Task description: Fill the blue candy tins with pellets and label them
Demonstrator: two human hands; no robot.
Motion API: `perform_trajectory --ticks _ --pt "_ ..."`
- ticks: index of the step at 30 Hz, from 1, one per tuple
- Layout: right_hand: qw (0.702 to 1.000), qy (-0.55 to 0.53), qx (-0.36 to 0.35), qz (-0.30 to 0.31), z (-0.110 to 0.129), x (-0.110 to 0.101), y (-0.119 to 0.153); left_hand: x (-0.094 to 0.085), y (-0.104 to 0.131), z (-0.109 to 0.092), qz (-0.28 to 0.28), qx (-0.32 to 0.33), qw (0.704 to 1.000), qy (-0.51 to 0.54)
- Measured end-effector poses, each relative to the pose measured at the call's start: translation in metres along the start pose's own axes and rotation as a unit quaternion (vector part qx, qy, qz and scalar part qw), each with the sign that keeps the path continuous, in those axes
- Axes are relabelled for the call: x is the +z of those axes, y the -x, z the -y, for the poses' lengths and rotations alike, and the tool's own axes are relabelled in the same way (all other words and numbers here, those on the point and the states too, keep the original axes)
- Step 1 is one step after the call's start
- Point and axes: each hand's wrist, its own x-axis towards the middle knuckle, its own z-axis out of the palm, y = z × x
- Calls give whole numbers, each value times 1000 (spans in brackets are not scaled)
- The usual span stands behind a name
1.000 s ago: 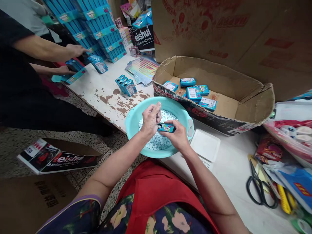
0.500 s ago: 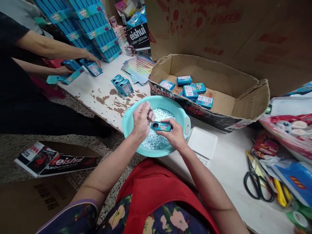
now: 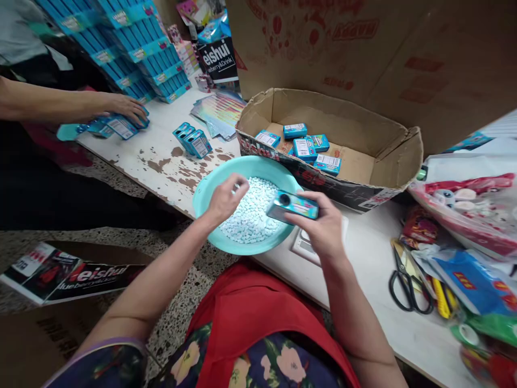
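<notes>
"While that turquoise basin (image 3: pixel 258 165) sits before you, where's the small blue box (image 3: pixel 293 203)?"

"Above the basin's right side, grasped at one end by my right hand (image 3: pixel 329 222), its dark round hole facing up."

"And your left hand (image 3: pixel 225 200)?"

"Curled above the white pellets (image 3: pixel 250 222), left of the box; I can't tell whether my fingers pinch anything."

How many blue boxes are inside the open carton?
5 clearly visible: left box, back box, middle box, box behind its right side, front-right box. Others may be hidden underneath.
</notes>
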Motion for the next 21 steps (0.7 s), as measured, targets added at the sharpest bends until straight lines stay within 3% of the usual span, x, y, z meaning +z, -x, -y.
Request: perform_trajectory --ticks 1,2,4,6,8,10,12,13,15,17,19,21 --pt "999 6 -6 -33 3 -17 5 -2 2 12 109 -16 986 -125" --pt "998 20 -12 -65 3 -33 11 -2 5 24 209 -28 950 -232" --pt "990 66 -14 -121 0 -61 20 2 12 39 347 -29 871 -345" --pt "982 102 -6 -157 -7 -78 26 9 17 46 410 -4 841 -352" --pt "979 112 6 -173 -12 -85 30 14 18 45 419 2 855 -306" --pt "981 100 12 -168 -11 -82 31 14 16 42 382 -33 901 -204" --pt "986 85 7 -141 -4 -71 29 9 10 36 313 -106 944 -14" --pt "990 77 0 -121 0 -62 26 6 7 31 267 -144 947 102" --pt "994 71 -18 -75 7 -41 18 -1 0 16 161 -203 914 311" --pt "996 81 -41 -22 8 -16 7 -4 -7 -6 70 -211 868 443" --pt "993 99 -63 22 4 11 -4 -1 -13 -30 -5 -174 848 500" --pt "990 111 -75 51 -3 34 -13 7 -17 -48 -76 -113 855 500"
